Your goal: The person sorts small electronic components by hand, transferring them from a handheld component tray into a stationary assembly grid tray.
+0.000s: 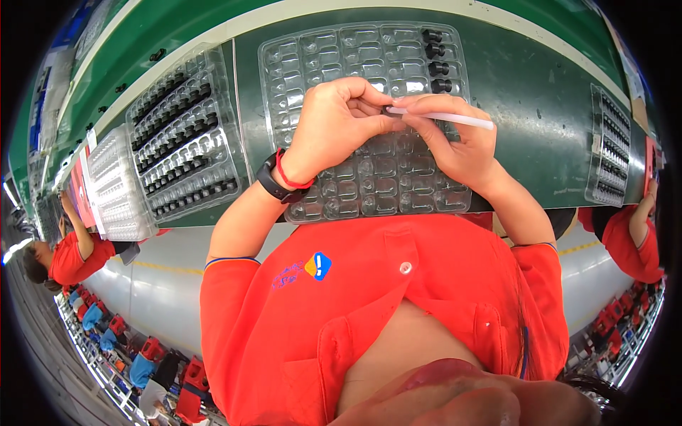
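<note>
Over a clear plastic tray, both of my hands meet at their fingertips. My left hand, with a black band and a red cord at its wrist, is closed in a pinch around a small dark part, mostly hidden by the fingers. Held like a pen, a slim white stick lies in my right hand, its tip touching or very near that part. Several black parts sit in the tray's far right column; the other visible pockets hold nothing.
On the left stands a tray filled with rows of black parts, beside stacked clear trays. Another filled tray lies far right on the green table. Loose black parts rest at the far left. People in red work on both sides.
</note>
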`<action>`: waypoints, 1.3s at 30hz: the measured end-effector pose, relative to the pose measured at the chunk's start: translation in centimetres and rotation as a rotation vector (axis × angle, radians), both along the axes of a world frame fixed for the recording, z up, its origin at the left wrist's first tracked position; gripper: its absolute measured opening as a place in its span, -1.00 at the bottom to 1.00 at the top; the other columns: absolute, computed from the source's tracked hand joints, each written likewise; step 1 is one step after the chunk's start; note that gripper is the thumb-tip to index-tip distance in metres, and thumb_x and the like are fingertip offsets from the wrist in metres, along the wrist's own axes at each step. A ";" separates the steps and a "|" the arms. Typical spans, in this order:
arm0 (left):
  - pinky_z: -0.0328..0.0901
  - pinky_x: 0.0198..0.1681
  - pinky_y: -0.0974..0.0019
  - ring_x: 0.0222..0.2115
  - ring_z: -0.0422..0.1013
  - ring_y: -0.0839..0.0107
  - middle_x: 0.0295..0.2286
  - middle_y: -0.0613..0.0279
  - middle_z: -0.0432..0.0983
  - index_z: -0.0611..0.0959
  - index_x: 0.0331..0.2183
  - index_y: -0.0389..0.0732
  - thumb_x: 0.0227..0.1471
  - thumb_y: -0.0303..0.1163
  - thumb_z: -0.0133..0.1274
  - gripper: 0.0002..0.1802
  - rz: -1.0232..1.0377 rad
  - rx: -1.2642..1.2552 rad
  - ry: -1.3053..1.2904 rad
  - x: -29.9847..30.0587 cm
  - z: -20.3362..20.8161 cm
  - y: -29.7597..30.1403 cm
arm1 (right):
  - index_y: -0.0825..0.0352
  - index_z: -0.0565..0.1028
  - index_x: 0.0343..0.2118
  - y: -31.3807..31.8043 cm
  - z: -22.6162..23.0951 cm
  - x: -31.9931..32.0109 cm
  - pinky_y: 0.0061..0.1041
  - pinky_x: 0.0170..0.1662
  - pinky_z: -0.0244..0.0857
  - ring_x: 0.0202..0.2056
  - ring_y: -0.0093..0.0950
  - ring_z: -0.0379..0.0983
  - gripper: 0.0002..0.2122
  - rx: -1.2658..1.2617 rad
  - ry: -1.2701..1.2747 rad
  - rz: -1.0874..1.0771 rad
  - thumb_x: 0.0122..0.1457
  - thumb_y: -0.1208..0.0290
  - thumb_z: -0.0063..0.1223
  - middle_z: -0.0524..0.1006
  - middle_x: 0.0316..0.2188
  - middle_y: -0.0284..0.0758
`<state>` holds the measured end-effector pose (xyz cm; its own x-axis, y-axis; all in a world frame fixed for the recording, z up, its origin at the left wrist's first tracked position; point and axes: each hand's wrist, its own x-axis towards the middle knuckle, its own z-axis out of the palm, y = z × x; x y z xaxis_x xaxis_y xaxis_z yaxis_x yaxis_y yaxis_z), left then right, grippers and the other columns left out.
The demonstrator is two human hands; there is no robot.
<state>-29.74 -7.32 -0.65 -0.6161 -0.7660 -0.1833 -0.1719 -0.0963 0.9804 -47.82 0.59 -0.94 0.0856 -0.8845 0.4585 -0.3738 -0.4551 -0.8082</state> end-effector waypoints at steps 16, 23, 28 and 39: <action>0.42 -0.41 0.53 -0.51 0.55 0.56 -0.53 0.19 0.62 0.64 -0.40 -0.37 -0.19 -0.57 0.29 -0.80 -0.003 -0.019 -0.020 0.2 -0.2 -0.3 | 0.45 0.44 -0.28 -0.5 0.4 -1.0 -0.47 -0.17 0.44 -0.24 -0.38 0.56 -0.86 -0.053 -0.014 -0.064 0.09 0.74 0.06 0.57 -0.31 -0.14; 0.41 -0.41 0.55 -0.51 0.55 0.56 -0.51 0.20 0.62 0.66 -0.35 -0.33 -0.13 -0.56 0.24 -0.80 -0.026 0.013 -0.057 0.3 0.3 -0.2 | 0.48 0.44 -0.25 -0.9 0.8 -3.1 -0.60 -0.22 0.43 -0.29 -0.46 0.57 -0.84 -0.149 -0.377 -0.228 0.10 0.68 0.10 0.58 -0.34 -0.20; 0.35 -0.51 0.42 -0.54 0.46 0.43 -0.44 0.20 0.48 0.67 -0.25 -0.15 -0.20 -0.49 0.29 -0.66 -0.098 -0.609 -0.169 -0.7 1.8 0.3 | 0.50 0.35 -0.18 -0.5 0.5 -4.4 -0.40 -0.11 0.47 -0.20 -0.30 0.54 -0.83 -0.143 -0.350 -0.197 0.16 0.73 -0.04 0.54 -0.27 0.01; 0.31 -0.57 0.27 -0.57 0.38 0.29 -0.58 0.22 0.29 0.47 -0.54 -0.18 -0.23 -0.47 0.10 -0.88 -0.333 -1.264 -0.181 -5.4 0.8 1.9 | 0.51 0.36 -0.20 -0.8 0.9 -4.7 -0.44 -0.14 0.48 -0.23 -0.34 0.55 -0.83 -0.211 -0.316 -0.231 0.14 0.74 -0.01 0.54 -0.29 -0.05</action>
